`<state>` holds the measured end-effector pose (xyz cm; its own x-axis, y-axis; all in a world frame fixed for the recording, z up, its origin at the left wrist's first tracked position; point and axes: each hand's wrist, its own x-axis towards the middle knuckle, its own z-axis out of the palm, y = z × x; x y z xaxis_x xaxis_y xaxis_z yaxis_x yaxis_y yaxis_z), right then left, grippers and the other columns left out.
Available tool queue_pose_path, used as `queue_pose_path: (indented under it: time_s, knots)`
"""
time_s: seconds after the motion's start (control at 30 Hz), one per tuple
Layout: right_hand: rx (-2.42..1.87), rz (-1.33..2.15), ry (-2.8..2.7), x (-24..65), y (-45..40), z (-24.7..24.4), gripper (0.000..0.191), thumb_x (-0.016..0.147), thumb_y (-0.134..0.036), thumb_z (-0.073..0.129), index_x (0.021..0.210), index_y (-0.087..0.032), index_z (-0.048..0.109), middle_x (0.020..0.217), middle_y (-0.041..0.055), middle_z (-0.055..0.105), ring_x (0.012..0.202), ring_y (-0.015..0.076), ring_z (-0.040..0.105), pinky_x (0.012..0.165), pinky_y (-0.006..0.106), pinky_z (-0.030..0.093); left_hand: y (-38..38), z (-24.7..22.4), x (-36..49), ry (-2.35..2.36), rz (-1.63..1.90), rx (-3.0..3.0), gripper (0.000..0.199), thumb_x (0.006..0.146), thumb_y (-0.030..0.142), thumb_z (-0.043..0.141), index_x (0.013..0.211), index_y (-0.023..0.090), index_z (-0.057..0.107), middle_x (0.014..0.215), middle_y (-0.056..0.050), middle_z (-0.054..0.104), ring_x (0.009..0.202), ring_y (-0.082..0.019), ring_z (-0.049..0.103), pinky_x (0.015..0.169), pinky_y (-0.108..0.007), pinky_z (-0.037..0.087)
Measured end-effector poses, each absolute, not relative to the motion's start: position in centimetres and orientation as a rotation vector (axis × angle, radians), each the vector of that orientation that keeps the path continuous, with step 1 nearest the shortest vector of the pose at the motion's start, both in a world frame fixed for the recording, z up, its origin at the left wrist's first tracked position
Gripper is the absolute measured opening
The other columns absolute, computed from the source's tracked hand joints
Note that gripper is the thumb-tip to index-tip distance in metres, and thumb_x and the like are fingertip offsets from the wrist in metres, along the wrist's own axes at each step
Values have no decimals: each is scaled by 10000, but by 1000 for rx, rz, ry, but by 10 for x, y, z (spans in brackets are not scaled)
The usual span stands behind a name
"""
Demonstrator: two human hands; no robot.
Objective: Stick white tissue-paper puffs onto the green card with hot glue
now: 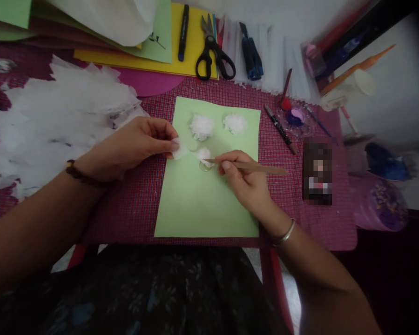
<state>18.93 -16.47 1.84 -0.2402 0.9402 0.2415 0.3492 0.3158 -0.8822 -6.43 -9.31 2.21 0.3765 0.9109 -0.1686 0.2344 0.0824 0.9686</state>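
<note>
A light green sheet of paper (206,204) lies before me, with two fluffy white tissue puffs (201,126) on its upper half. Over the sheet's left edge, my left hand (153,139) pinches a small piece of white tissue paper (180,150) between thumb and fingertips. My right hand (244,179) grips a flat wooden stick (265,168), its tip at a smaller white tissue clump (204,156) near the middle of the sheet. A round, glossy patch (205,166) shows just under that clump; I cannot tell what it is.
Many white tissue pieces (56,121) spread at the left. Behind the sheet lie black-handled scissors (211,53), a marker (183,32) and a blue-black cutter (251,53) by coloured papers. A pen (280,129), paint dish (296,117) and dark, pixelated object (317,171) sit at the right.
</note>
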Motion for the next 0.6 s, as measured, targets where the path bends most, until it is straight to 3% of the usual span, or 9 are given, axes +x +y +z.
queue_pose_path:
  time_s: [0.1,0.2,0.3,0.6]
  knots:
    - [-1195,1066,-1564,189,-159,16,154,977,-342,557,948,-228,656,742,-15,615,692,129,601,636,280,490,-102,32,-54,1027,497,1565,200,767,374,713,757,175,691,629,-8,663,563,-129,599,551,-241,468]
    - [-1196,1129,-1487,189,-155,15,133,962,-325,575,929,-222,651,737,-19,622,696,124,610,649,275,500,-107,37,-39,990,359,1726,184,799,335,654,818,171,735,734,-20,713,672,-139,639,627,-241,478]
    - [-1178,1138,-1477,189,-154,16,119,955,-298,575,917,-219,656,729,-19,623,690,121,610,644,273,501,-106,34,-28,1050,445,1860,185,802,294,632,834,163,758,816,-40,725,757,-144,648,683,-245,470]
    - [-1068,946,-1508,194,-166,23,136,981,-266,557,900,-245,664,713,-20,635,660,135,609,647,300,504,-103,23,-23,1082,522,1972,181,811,271,606,800,182,762,820,-36,703,750,-148,652,673,-252,463]
